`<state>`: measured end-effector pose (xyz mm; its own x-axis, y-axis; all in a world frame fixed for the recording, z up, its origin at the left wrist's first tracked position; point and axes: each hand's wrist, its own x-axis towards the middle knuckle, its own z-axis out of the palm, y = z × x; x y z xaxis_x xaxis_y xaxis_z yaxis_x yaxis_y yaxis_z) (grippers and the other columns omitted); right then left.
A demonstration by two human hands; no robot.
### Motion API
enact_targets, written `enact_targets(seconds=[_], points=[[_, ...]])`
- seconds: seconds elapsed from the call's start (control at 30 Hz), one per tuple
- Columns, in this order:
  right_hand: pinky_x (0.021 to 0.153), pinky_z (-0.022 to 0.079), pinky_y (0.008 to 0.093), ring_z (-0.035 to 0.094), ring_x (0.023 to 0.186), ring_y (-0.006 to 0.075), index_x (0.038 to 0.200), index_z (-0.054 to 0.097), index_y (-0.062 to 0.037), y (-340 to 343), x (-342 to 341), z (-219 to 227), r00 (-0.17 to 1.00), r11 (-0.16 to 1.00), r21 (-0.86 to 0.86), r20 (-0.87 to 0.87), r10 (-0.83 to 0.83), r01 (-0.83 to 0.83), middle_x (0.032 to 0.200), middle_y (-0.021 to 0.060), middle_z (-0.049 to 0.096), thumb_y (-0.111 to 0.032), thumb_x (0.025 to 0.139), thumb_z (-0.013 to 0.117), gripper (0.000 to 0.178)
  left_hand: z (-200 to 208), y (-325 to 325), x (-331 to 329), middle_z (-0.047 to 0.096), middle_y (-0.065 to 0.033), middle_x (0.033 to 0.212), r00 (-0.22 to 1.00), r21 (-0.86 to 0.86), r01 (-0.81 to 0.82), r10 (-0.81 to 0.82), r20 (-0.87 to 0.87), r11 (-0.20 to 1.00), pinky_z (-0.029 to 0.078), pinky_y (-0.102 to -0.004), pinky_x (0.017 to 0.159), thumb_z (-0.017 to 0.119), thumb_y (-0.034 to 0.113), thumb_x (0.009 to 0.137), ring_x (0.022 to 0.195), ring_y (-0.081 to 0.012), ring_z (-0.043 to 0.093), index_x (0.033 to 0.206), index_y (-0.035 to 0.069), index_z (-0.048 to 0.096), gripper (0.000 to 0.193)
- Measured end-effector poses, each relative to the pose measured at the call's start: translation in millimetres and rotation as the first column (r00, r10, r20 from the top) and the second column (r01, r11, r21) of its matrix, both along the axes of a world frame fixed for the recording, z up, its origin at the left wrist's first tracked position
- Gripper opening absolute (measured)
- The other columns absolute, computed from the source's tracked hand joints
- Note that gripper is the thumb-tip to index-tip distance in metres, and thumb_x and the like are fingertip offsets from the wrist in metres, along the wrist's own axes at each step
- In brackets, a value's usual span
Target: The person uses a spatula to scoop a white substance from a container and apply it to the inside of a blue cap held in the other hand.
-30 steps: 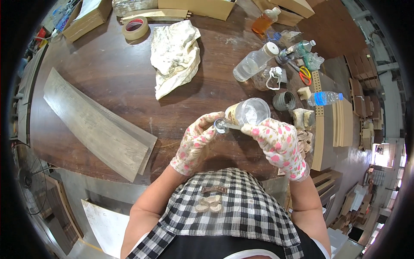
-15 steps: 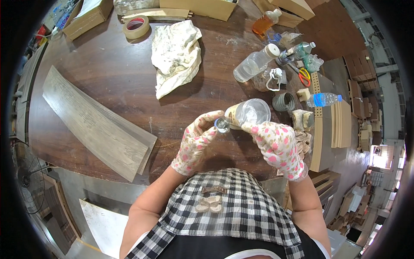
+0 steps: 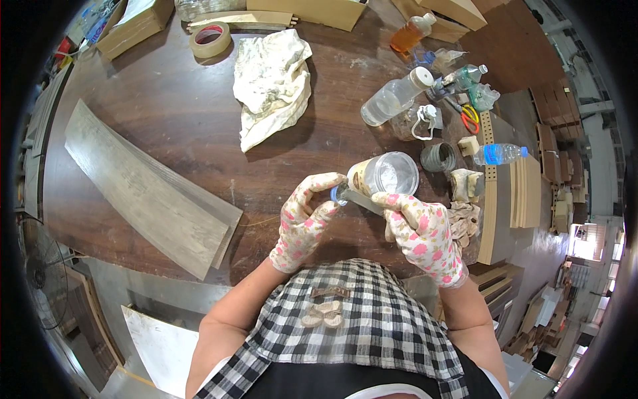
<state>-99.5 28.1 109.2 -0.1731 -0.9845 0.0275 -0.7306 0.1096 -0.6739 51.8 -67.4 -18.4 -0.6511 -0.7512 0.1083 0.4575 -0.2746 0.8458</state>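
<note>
Between the thumb and forefinger of my left hand (image 3: 304, 223), in a floral-print glove, is a small blue bottle cap (image 3: 335, 195), tilted to the right with something greyish in it. My right hand (image 3: 425, 233), gloved alike, pinches a thin flat grey strip (image 3: 363, 201). The strip's far end reaches the cap; whether it touches the inside I cannot tell. Just beyond both hands stands a clear plastic tub (image 3: 413, 178) with a pale label and a whitish layer inside. A dark glass jar (image 3: 438, 157) is to the tub's right.
Grey wood-grain planks (image 3: 146, 193) lie at left on the brown table (image 3: 193, 120). A stained cloth (image 3: 271, 86) and a tape roll (image 3: 210, 41) sit farther back. Several bottles, including a tall clear bottle (image 3: 392, 100), scissors (image 3: 469, 118) and crumpled rags (image 3: 464, 223) crowd the right side.
The cap has tipped over toward the right. My right hand has moved slightly down and left, and the strip now shows its flat face between the hands.
</note>
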Motion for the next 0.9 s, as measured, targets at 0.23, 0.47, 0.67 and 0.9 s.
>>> enact_targets(seconds=[0.23,0.47,0.67,0.9], points=[[0.049,0.043,0.0198,0.051,0.052,0.0026,0.111,0.062,-0.0018,-0.4,7.9,7.5,0.658,0.856,0.453,0.569,-0.494,0.251,0.066,0.0014,0.061,-0.01,0.093,0.047,0.025,1.0,1.6,-0.3,0.054,-0.0111,0.12,0.999,-0.051,-0.053,0.053,0.003,0.997,0.043,-0.0315,0.096,0.06,0.005,0.087,0.111,-0.018,0.053,0.12,-0.002,0.051,0.035],[0.054,0.046,0.0284,0.058,0.06,0.0169,0.113,0.063,-0.0084,2.4,-5.5,-16.7,0.996,0.993,-0.106,-0.084,0.034,-0.043,0.074,0.0059,0.06,0.0,0.075,0.058,0.039,3.2,0.1,-2.8,0.056,-0.0115,0.12,0.996,0.259,0.064,-0.045,-0.079,0.964,0.04,-0.0321,0.098,0.061,0.014,0.089,0.112,-0.0174,0.052,0.124,-0.003,0.048,0.041],[0.058,0.048,0.0338,0.06,0.069,0.0232,0.107,0.067,-0.0126,3.7,-10.7,-15.6,0.934,0.96,-0.206,-0.339,0.113,-0.191,0.08,0.0061,0.06,-0.003,0.068,0.062,0.04,3.7,-0.6,-0.7,0.058,-0.012,0.118,0.992,0.379,0.107,-0.076,-0.097,0.919,0.046,-0.0236,0.086,0.064,0.02,0.087,0.102,-0.0131,0.058,0.125,0.001,0.048,0.045],[0.059,0.048,0.034,0.06,0.07,0.0247,0.1,0.068,-0.009,4.0,-13.8,-9.5,0.934,0.956,-0.217,-0.337,0.116,-0.197,0.08,0.0074,0.059,0.0,0.069,0.064,0.033,-2.3,-0.8,-2.9,0.057,-0.0073,0.116,0.987,0.46,0.152,-0.107,-0.123,0.875,0.042,-0.02,0.081,0.062,0.016,0.088,0.096,-0.0074,0.053,0.127,-0.003,0.045,0.046]])
